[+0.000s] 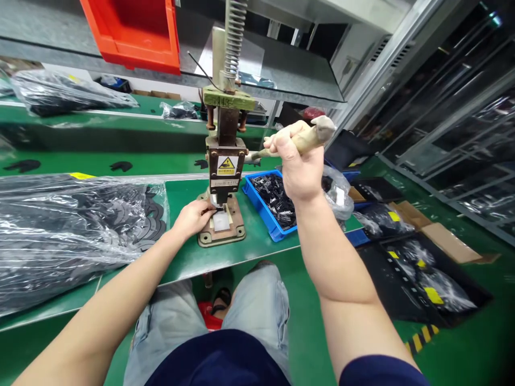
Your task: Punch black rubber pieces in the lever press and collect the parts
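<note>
A hand-operated lever press [226, 128] stands upright on the green bench in front of me, its spring on top and a yellow warning label on its front. My right hand [295, 155] is wrapped round the press lever [311, 138], raised to the right of the ram. Low at the press base [222, 236], my left hand [196, 217] has its fingers pinched at a small black piece [219, 209], just beneath the ram. The fingers partly hide that piece, and its full shape cannot be made out. A whitish block [221, 221] lies in front of it on the base.
A blue tray [277, 234] of small black parts stands right of the press. Clear bags of dark curved pieces [80, 230] cover the left bench. Loose curved pieces [121, 166] lie behind. A red bin [139, 51] hangs over the shelf edge. Boxes [450, 241] sit at right.
</note>
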Demonstrator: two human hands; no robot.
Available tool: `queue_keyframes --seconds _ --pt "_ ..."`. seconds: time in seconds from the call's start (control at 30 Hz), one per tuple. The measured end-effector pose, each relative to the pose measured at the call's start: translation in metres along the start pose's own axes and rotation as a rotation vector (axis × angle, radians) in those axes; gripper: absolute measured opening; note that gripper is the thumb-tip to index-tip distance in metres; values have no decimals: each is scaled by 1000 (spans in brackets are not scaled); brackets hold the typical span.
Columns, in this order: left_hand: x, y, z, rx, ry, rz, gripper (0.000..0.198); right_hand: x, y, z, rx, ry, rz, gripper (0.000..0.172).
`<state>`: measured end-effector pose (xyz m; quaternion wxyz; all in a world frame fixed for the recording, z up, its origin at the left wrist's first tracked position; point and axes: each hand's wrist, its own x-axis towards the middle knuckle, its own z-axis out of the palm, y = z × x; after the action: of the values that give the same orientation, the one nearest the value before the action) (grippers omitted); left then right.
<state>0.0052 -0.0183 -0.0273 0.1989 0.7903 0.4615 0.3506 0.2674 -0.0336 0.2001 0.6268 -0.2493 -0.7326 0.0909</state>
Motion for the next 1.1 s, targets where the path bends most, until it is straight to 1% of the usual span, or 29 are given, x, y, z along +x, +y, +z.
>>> queue_keyframes --seconds 0.07,0.13,0.23,0.4,0.47,0.53,0.6,0.63,0.73,0.77,0.83,0.9,0.93,1.0,1.1 --pt "3 1 -2 28 -44 64 23 -7 -4 6 10 80 24 38" --pt "4 3 -4 32 -72 85 25 -19 -11 11 -10 146 48 37" --pt "3 4 -5 25 -78 89 26 -51 -20 16 -46 190 51 33" --pt "-1 3 -3 18 -65 112 28 -119 -19 16 -103 184 13 21" --pt "-2 4 -4 36 -82 121 29 -136 -15 13 -123 153 7 13" --pt "-2 6 -9 64 -110 121 30 -145 -12 8 -158 110 -27 11" --pt "-3 4 -22 106 -130 101 32 -148 -10 3 -206 84 -81 11" --pt "-5 0 -32 140 -129 78 34 -148 -9 1 -223 81 -108 9" --pt "-14 -23 -75 308 -127 -39 38 -151 -6 0 -196 107 -149 5" --pt "-19 -33 -91 374 -150 -82 39 -153 -5 1 -172 121 -151 6" --pt "-31 -53 -121 490 -247 -127 38 -156 -3 4 -140 147 -144 10" --pt "-43 -69 -143 584 -356 -169 39 -159 -2 8 -131 164 -137 14" --pt "-49 -74 -151 626 -410 -185 43 -160 -1 10 -130 174 -133 15" --pt "-59 -79 -157 689 -498 -211 55 -161 -1 13 -126 203 -122 13" --pt "-68 -76 -152 712 -560 -229 68 -162 -2 16 -118 235 -109 9"
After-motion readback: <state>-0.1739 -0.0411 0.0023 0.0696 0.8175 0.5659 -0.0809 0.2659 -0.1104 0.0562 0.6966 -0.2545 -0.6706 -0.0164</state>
